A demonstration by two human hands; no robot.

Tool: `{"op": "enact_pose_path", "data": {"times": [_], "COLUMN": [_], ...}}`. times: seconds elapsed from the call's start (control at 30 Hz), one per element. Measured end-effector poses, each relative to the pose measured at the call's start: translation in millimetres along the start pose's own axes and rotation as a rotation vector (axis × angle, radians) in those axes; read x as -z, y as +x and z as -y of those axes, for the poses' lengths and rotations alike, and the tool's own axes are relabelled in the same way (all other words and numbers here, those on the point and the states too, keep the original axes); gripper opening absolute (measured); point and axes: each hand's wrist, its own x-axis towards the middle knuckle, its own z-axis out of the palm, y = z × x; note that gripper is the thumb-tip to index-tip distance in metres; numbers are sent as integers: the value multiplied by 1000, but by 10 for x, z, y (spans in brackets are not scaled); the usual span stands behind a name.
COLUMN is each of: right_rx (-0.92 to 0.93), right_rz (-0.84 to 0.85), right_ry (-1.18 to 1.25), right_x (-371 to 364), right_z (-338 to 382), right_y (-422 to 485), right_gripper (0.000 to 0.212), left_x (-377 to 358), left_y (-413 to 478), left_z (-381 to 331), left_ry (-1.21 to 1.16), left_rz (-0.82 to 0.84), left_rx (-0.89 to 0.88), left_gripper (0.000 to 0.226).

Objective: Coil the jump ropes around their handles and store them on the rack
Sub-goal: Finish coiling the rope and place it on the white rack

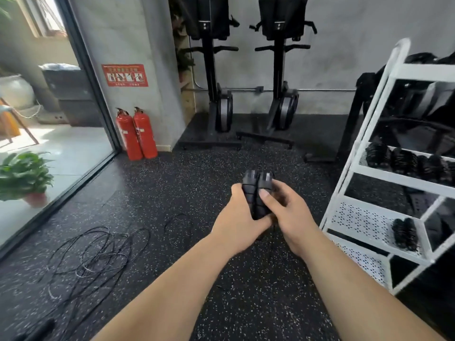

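Observation:
Two black jump rope handles (257, 190) stand side by side, upright, with thin rope wound around them. My left hand (237, 219) grips them from the left. My right hand (286, 212) holds them from the right, thumb pressed on the front. A loose tangle of thin black ropes (98, 252) lies on the floor to the left, and a single loop (178, 228) lies nearer my hands. The white rack (364, 173) stands at the right, with several coiled ropes (403, 161) on a middle shelf and more coiled ropes (405, 233) on a lower perforated shelf.
Two red fire extinguishers (136, 134) stand by the concrete pillar. Two upright black rowing machines (248, 94) line the back wall. A glass wall (61, 156) and a potted plant (24, 175) are on the left. Speckled rubber floor (197, 183) lies ahead.

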Motion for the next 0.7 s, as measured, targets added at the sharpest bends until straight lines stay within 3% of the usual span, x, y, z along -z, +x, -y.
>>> {"op": "enact_pose_path", "data": {"times": [0.13,0.33,0.53,0.7], "right_rx": [-92,-136,-143,-175], "right_rz": [53,179,206,181], "right_ry": [-57,-241,-394,-494], "right_x": [49,-24,16,-70], "right_z": [-323,-534,-570,-689], "right_y": [12,120,296,315], "right_gripper": [31,31,31,24], "left_x": [-96,-203,-227,-244], "left_y": [11,-6,218,298], "left_z": [334,741,883,995], "left_ry": [-66,-135,90,264], "left_rz": [65,24,4,15], "left_rx": [39,113,118,130], "left_gripper": [71,67,52,57]}}
